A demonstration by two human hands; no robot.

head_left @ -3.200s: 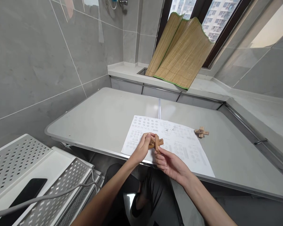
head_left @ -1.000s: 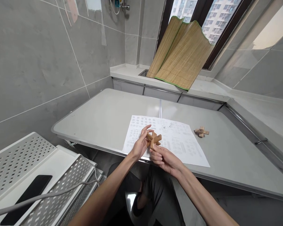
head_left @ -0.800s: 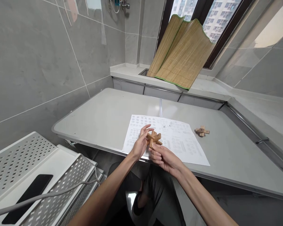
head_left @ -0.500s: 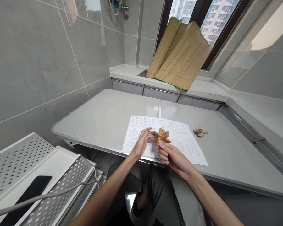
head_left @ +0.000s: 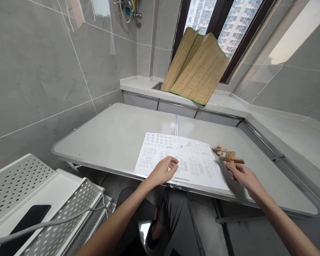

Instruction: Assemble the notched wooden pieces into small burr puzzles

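My right hand (head_left: 240, 174) holds a small wooden cross-shaped puzzle (head_left: 231, 158) just above the grey table (head_left: 117, 135), to the right of a printed instruction sheet (head_left: 181, 160). A second wooden puzzle (head_left: 219, 149) lies on the table just behind the held one. My left hand (head_left: 164, 170) hovers over the sheet's near edge with its fingers loosely curled and nothing in it.
A rolled bamboo mat (head_left: 196, 67) leans against the window at the back ledge. At the lower left stands a white perforated rack (head_left: 42, 199) with a black phone (head_left: 21, 224) and a grey cable (head_left: 50, 222) on it. Tiled walls close in on the left.
My right hand has carried the wooden puzzle from in front of me to the right, beside the second puzzle. My left hand has let go of it and stays over the sheet.
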